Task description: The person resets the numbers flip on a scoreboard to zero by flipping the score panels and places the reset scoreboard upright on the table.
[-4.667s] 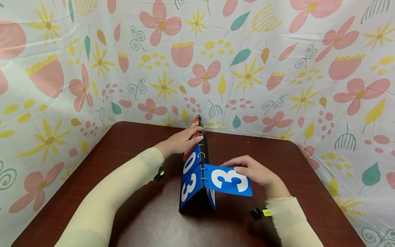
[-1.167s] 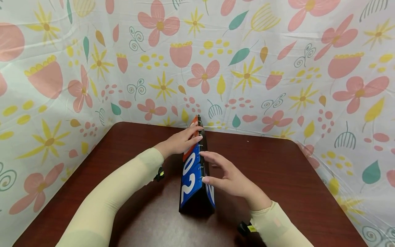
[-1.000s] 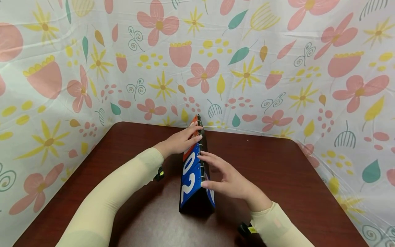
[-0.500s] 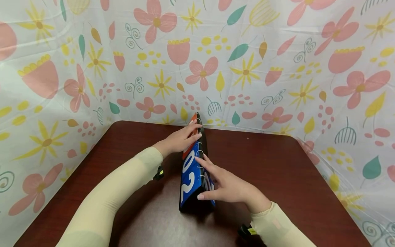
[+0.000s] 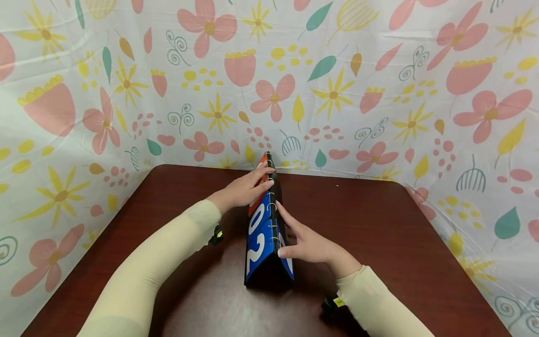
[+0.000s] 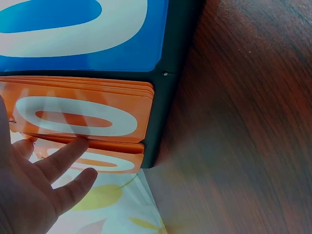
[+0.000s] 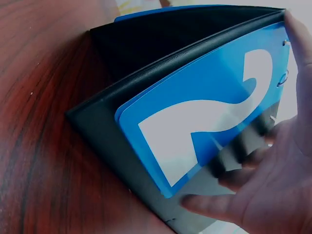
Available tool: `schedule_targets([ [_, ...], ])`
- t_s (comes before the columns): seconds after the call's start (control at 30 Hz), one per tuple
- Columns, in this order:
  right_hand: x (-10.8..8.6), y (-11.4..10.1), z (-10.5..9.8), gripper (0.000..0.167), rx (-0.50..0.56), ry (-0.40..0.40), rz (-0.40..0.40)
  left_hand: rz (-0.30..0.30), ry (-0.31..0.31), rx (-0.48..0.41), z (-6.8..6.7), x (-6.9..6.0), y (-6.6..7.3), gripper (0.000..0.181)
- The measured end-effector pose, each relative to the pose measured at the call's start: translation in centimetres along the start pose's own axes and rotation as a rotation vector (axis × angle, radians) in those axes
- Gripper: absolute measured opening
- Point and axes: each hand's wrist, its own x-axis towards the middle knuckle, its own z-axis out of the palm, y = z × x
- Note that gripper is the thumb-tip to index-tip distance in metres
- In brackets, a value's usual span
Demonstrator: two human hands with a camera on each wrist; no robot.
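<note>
A tent-shaped flip scoreboard [image 5: 274, 274] with ring-bound number cards stands on the table. Facing left, its near blue cards show 2 [image 5: 256, 250] and 0 [image 5: 257, 219]; orange cards [image 6: 78, 116] with white 0s lie farther along. My left hand [image 5: 242, 189] rests across the far part of the ridge, fingers extended and spread. Around the near end, my right hand [image 5: 311, 243] has its thumb by the ridge's tip and its fingers stretched along the right slope. A blue card [image 7: 224, 92] bearing a white 2 lies on that slope, in front of the right hand's fingers.
The dark reddish-brown wooden table [image 5: 362, 215] extends on both sides of the scoreboard. White cloth [image 5: 320, 103] with a flower print hangs behind it and along the sides. A small black device [image 5: 216, 235] sits at the left wrist, another [image 5: 330, 304] at the right.
Earlier my right hand held a blue 3 card out to the right; that card is released, and 2 replaces 3 on the left face. The right hand has shifted along the ridge; the left stays.
</note>
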Motion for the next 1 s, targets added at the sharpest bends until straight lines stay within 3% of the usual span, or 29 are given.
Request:
schedule_targets([
  [0.23,0.0,0.2,-0.3,0.125,-0.034,-0.084,0.143,-0.008,0.000,-0.010,-0.3,-0.1,0.1,0.071],
  [0.4,-0.5,0.2,-0.7,0.128,-0.068,-0.103,0.194,-0.010,0.001,0.004,-0.2,-0.1,0.2,0.067],
  [0.53,-1.1,0.0,-1.2,0.117,-0.135,-0.039,0.211,-0.015,-0.008,-0.010,-0.1,-0.1,0.1,0.067],
  [0.73,-1.3,-0.2,-1.6,0.089,-0.147,0.030,0.241,-0.006,-0.009,-0.014,-0.1,-0.1,0.0,0.071],
  [1.0,-1.6,-1.4,-1.7,0.063,-0.269,-0.096,0.267,0.002,-0.007,-0.003,-0.1,0.0,-0.1,0.071],
])
